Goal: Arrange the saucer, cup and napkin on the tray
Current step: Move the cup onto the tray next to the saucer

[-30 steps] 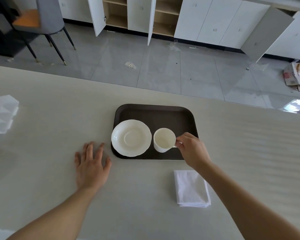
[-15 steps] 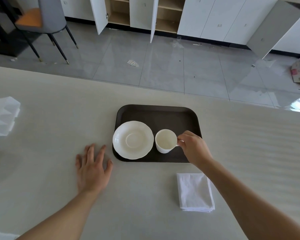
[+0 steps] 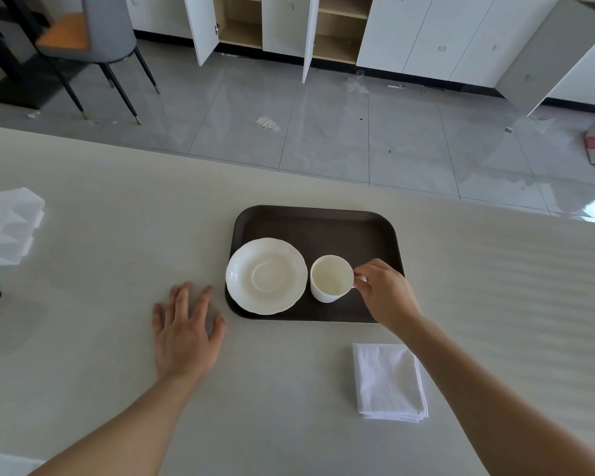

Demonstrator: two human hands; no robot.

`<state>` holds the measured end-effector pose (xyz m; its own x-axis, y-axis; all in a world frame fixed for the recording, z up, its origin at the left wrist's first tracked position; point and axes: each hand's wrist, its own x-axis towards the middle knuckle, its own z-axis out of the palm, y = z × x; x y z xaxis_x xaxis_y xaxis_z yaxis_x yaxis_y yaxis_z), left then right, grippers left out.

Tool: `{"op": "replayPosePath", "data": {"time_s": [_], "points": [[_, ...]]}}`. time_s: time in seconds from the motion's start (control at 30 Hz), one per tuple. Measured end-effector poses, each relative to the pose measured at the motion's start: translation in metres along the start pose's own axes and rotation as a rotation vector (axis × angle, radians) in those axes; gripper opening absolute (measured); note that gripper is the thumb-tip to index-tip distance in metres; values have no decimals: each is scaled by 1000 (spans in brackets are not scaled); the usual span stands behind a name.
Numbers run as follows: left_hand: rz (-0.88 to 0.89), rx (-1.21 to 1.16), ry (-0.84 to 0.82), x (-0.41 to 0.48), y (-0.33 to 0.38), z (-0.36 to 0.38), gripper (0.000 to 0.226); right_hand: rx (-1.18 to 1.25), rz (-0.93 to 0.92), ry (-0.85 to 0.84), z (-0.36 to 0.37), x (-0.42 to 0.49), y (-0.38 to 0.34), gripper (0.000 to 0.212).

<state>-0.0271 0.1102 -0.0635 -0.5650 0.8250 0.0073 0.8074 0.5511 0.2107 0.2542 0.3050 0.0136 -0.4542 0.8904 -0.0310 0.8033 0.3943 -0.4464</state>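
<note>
While right hand (image 3: pixel 385 297) pinches cup (image 3: pixel 330 278) handle, tray (image 3: pixel 316 221) holds saucer (image 3: pixel 266 275) (cup empty)

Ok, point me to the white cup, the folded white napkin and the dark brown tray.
White cup (image 3: pixel 330 277), head view, inside bottom.
Folded white napkin (image 3: pixel 389 381), head view, cloth centre.
Dark brown tray (image 3: pixel 318 226), head view, bare far floor.

A pale cream countertop (image 3: pixel 83 304) fills the foreground. Beyond its far edge lies a glossy grey tiled floor (image 3: pixel 323 132), littered with small scraps and catching bright daylight glare at the right. Along the far side of the floor runs a row of white cabinets (image 3: pixel 426 32), several doors open onto wooden shelves. Left of the cabinets stands a grey chair (image 3: pixel 97 36) with an orange seat.
</note>
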Motion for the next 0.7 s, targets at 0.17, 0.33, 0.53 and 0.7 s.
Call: {"op": "replayPosePath", "data": {"time_s": [0.17, 0.33, 0.53, 0.7], "points": [[4, 10, 11, 0, -1, 0, 64, 45, 40, 29, -1, -6, 1, 30], [2, 3, 16, 0, 0, 1, 63, 134, 103, 124, -9, -26, 12, 31], [-7, 14, 3, 0, -2, 4, 64, 156, 182, 124, -11, -68, 30, 26], [-2, 1, 12, 0, -2, 5, 62, 97, 320, 132, -14, -96, 49, 23]]}}
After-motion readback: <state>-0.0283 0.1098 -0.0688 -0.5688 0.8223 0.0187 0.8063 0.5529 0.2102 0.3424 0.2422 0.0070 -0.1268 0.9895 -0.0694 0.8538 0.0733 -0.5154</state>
